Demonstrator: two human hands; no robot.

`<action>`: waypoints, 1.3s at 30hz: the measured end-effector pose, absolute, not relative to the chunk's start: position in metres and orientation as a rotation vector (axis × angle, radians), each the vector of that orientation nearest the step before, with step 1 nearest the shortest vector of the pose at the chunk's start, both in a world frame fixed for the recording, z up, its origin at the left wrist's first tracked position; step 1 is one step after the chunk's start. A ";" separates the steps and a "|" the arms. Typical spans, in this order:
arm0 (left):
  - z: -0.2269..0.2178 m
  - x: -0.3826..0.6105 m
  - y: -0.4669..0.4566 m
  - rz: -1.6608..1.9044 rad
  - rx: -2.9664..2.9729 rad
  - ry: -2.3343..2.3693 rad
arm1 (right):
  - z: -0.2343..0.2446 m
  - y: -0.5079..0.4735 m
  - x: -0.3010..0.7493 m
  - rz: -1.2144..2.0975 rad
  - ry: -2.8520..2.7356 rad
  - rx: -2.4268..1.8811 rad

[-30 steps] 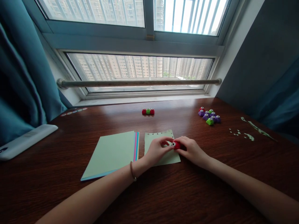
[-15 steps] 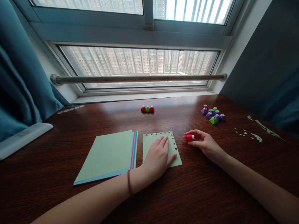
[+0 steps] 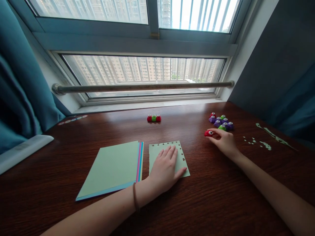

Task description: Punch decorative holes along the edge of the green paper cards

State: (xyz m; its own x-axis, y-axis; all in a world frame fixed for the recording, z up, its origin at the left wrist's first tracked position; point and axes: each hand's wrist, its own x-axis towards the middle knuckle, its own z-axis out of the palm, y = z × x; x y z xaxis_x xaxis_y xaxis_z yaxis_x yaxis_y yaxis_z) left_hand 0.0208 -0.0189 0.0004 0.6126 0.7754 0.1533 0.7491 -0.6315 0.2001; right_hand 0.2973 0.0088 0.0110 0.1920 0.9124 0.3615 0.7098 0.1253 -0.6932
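Note:
My left hand (image 3: 165, 168) lies flat on a small pale green sheet of paper (image 3: 154, 152), which has small shapes such as stars punched along its top and right edges. Between the thumb and fingers of my right hand (image 3: 225, 143) is a red craft punch (image 3: 208, 133) with a white button. That hand is just in front of a cluster of purple, green and red punches (image 3: 217, 123); its fingers partly cover a green one. Farther back, a row of red and green punches (image 3: 154, 118) stands at the middle of the table.
Left of the sheet lies a stack of coloured paper (image 3: 110, 167), pale green on top. Paper bits (image 3: 265, 145) and a cut paper strip (image 3: 275, 135) are at the right. A long white object (image 3: 27, 150) lies by the blue curtain (image 3: 22, 75). A window rail (image 3: 142, 87) runs behind the table.
My right hand has moved away from the sheet, right and back toward the punch cluster, with the red punch in it. My left hand stays on the sheet. The view has tilted slightly.

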 end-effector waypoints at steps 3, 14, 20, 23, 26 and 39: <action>0.000 0.021 -0.019 0.360 2.722 1.283 | 0.001 0.020 0.326 -0.025 -1.589 -1.776; -0.004 0.018 -0.021 0.464 2.728 1.262 | -0.028 0.033 0.357 -0.331 -1.596 -1.897; -0.003 0.016 -0.023 0.469 2.721 1.264 | -0.012 0.031 0.323 -0.580 -1.566 -2.116; -0.005 0.016 -0.023 0.499 2.730 1.255 | 0.006 0.043 0.276 -0.459 -1.772 -1.938; -0.007 0.015 -0.023 0.539 2.734 1.249 | 0.017 0.074 0.211 -0.116 -1.974 -1.718; -0.005 0.009 -0.024 0.628 2.656 1.207 | 0.004 0.179 0.074 0.261 -1.829 -1.725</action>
State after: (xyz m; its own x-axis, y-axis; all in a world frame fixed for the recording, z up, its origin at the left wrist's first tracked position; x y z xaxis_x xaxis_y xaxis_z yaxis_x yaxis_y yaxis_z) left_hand 0.0089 -0.0243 -0.0048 0.5868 0.7485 0.3090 0.6824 -0.6625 0.3089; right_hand 0.0744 0.1794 0.0045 0.0288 0.9569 0.2891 0.8379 0.1345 -0.5290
